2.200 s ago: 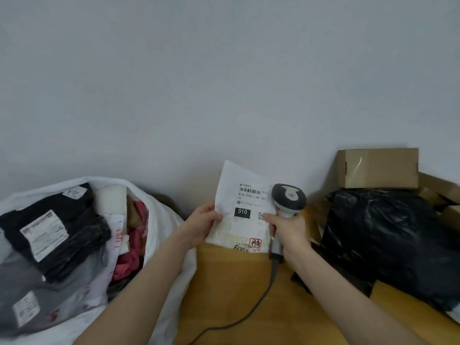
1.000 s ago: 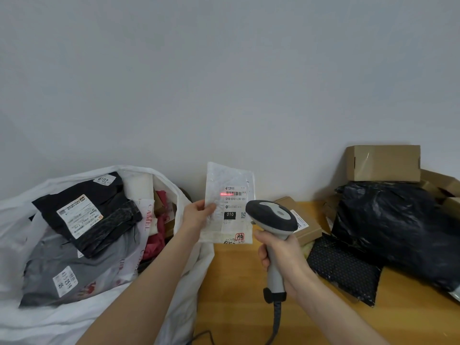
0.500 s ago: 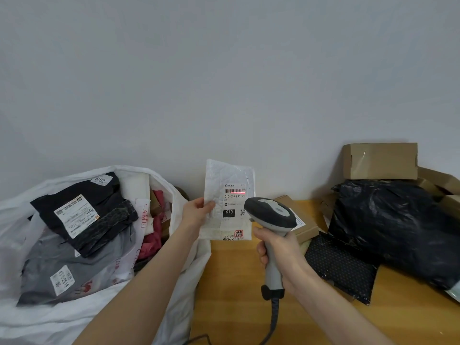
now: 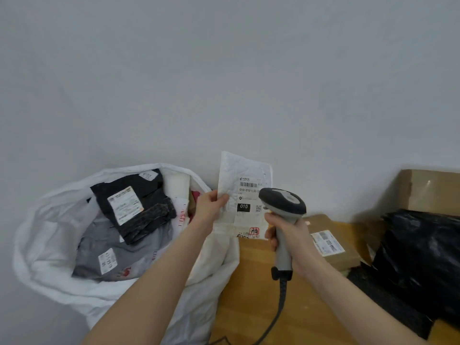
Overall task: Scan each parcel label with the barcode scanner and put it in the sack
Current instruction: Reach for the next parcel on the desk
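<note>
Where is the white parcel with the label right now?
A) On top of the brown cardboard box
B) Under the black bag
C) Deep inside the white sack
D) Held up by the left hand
D: the left hand pinches the white parcel by its side edge and holds it upright, label facing the scanner that the right hand grips.

Left of the left hand [image 4: 209, 207] sits the sack [image 4: 49, 245] with parcels [image 4: 129, 207] in it, between the hands stands the flat parcel [image 4: 239, 170], the scanner [image 4: 283, 201] in the right hand [image 4: 286, 232] just before its right edge, and right of that hand on the table [image 4: 249, 295] lie a labelled box [image 4: 333, 240], then a plastic bag [image 4: 423, 245].
</note>
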The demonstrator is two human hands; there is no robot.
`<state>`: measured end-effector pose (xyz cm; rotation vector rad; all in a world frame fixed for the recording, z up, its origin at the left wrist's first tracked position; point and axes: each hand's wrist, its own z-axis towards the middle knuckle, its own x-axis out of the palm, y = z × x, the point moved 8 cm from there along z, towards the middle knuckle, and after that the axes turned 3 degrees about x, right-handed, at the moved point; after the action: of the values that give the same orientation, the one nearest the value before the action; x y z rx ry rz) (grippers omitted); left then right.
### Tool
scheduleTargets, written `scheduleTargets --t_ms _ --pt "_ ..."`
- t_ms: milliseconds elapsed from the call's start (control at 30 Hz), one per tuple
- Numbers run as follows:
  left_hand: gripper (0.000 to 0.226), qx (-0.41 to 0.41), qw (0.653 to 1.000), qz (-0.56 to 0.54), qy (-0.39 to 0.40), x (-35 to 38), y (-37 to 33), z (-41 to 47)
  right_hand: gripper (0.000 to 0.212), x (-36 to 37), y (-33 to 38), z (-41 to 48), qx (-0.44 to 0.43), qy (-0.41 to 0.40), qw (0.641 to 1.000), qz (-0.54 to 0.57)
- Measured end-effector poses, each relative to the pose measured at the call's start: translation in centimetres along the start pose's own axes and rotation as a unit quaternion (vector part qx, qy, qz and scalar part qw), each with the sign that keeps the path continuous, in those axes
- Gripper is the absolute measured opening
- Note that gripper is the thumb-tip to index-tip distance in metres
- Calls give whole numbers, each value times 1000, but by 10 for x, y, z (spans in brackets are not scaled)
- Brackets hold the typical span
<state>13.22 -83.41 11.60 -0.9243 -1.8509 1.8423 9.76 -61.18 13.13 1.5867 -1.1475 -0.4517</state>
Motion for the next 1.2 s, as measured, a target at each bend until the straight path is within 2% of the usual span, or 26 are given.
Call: scheduleTargets --t_ms 67,167,300,400,500,567,633,733,800,867,933,1000,1133,1200 --pt "13 19 999 9 -31 -27 -14 6 9 24 8 13 -6 15 1000 -6" --pt "8 21 995 -8 -94 -101 -24 13 9 93 11 29 -7 70 997 -15" --pt "12 7 982 -57 -177 -203 -26 26 12 170 8 45 -17 92 995 -30" --pt "14 -28 967 -50 -249 -286 -5 36 13 214 -2 54 -19 96 995 -34" --pt "44 -73 947 43 -311 -362 27 43 14 244 -14 61 -16 94 995 -38" --pt "74 -112 928 191 -301 -386 45 47 11 258 -23 66 -7 97 995 -35" --pt "83 -76 900 353 -246 -371 42 54 10 266 -33 71 3 95 995 -39" --pt "84 5 877 465 -120 -307 33 70 12 272 -46 78 18 84 995 -47" --pt "79 -12 863 505 -22 -278 52 82 10 274 -49 80 21 84 995 -47" --pt "72 -66 849 523 27 -278 79 88 7 271 -49 79 18 80 996 -47" --pt "68 -103 849 518 1 -292 92 91 6 262 -45 80 5 69 996 -48" --pt "66 -83 856 510 -36 -291 82 94 10 248 -44 84 5 54 998 -43" --pt "64 43 870 477 -113 -253 22 96 10 220 -44 86 30 33 998 -37" --pt "60 122 869 466 -116 -218 -9 97 8 203 -38 85 33 25 999 -24"
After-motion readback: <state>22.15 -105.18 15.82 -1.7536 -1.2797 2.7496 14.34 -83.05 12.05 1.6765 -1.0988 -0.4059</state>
